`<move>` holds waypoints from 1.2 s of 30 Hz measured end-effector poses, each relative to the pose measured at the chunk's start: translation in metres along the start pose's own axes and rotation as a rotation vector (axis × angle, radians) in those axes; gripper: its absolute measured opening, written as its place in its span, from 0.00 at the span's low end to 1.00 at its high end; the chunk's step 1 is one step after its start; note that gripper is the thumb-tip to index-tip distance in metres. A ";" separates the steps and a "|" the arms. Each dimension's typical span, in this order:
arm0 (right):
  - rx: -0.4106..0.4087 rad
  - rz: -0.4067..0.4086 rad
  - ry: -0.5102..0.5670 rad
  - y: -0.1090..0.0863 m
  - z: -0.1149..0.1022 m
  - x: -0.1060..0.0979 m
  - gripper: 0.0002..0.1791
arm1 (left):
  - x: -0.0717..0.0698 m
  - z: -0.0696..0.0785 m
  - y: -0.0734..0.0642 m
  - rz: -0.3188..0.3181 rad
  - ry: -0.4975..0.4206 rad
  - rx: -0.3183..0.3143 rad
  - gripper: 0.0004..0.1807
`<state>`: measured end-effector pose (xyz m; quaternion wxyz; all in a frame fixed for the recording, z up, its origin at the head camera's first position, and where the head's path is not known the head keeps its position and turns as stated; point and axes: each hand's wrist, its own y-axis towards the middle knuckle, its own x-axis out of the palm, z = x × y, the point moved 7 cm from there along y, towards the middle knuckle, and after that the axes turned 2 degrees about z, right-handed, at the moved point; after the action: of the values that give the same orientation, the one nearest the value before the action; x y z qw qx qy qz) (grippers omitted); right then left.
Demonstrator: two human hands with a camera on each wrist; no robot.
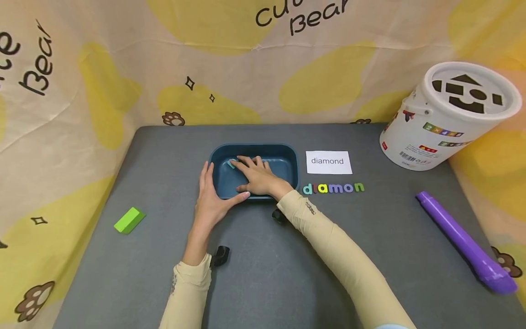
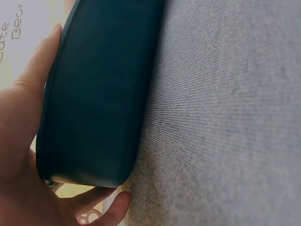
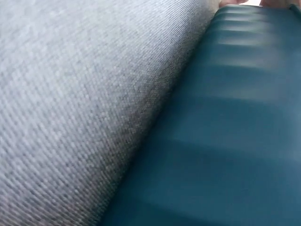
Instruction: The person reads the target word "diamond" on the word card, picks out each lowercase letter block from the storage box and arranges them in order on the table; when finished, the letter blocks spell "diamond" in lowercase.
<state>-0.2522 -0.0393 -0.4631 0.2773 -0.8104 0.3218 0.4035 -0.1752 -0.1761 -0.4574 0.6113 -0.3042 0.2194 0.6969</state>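
A dark blue tray (image 1: 255, 148) sits on the grey table. My left hand (image 1: 210, 201) holds its near left corner, thumb along the front rim and fingers against the left side; the left wrist view shows them about the tray wall (image 2: 99, 94). My right hand (image 1: 260, 177) reaches over the front rim into the tray, fingers spread and pointing left. At its fingertips lies a small light-blue piece (image 1: 231, 164), its shape too small to tell. To the right, coloured letters (image 1: 334, 188) in a row read "diamon", below a white card (image 1: 328, 162) printed "diamond". The right wrist view shows only the tray's outer wall (image 3: 225, 141) and table.
A green block (image 1: 129, 220) lies at the left. At the right stand a white bucket (image 1: 435, 123) with shaped holes in its lid and, nearer, a purple stick-like object (image 1: 464, 242) lying down. A patterned cloth (image 1: 230, 64) hangs behind the table.
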 end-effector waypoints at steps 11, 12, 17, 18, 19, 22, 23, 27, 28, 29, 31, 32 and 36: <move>0.003 0.064 -0.015 -0.001 0.002 -0.008 0.31 | 0.000 0.002 -0.001 -0.005 -0.002 0.004 0.72; 0.001 0.081 -0.014 -0.001 0.002 -0.010 0.28 | 0.000 0.002 -0.001 -0.006 -0.001 0.003 0.72; -0.008 0.122 -0.053 -0.007 0.005 -0.015 0.12 | -0.001 0.002 -0.002 -0.002 -0.008 0.000 0.72; -0.012 0.123 -0.061 -0.008 0.006 -0.016 0.10 | -0.001 0.002 -0.002 -0.001 -0.012 0.000 0.72; -0.017 0.123 -0.073 -0.010 0.006 -0.016 0.08 | -0.001 0.002 -0.002 -0.001 -0.014 -0.001 0.72; -0.030 0.120 -0.091 -0.016 0.007 -0.017 0.07 | -0.001 0.001 -0.003 -0.003 -0.018 -0.006 0.72; -0.035 0.121 -0.085 -0.018 0.007 -0.018 0.07 | -0.001 0.001 -0.003 -0.004 -0.017 -0.007 0.72; -0.051 0.137 0.030 -0.031 0.008 -0.026 0.05 | 0.000 -0.001 -0.003 -0.007 -0.011 -0.009 0.73; -0.058 0.149 0.077 -0.034 0.009 -0.028 0.05 | 0.000 -0.001 -0.003 -0.005 -0.011 -0.008 0.73; -0.064 0.164 0.122 -0.038 0.009 -0.031 0.04 | 0.000 -0.002 -0.003 -0.004 -0.010 -0.007 0.73; -0.081 0.201 0.201 -0.047 0.011 -0.039 0.07 | 0.000 -0.001 -0.003 -0.001 -0.012 -0.005 0.73; -0.089 0.222 0.230 -0.051 0.012 -0.043 0.09 | 0.000 -0.001 -0.003 0.000 -0.013 -0.004 0.73; -0.112 0.301 0.237 -0.074 0.017 -0.061 0.20 | 0.000 0.000 -0.003 0.003 -0.016 0.003 0.73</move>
<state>-0.2334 0.0382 -0.4076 0.1288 -0.8091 0.4467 0.3595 -0.1727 -0.1758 -0.4575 0.6125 -0.2972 0.2157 0.6999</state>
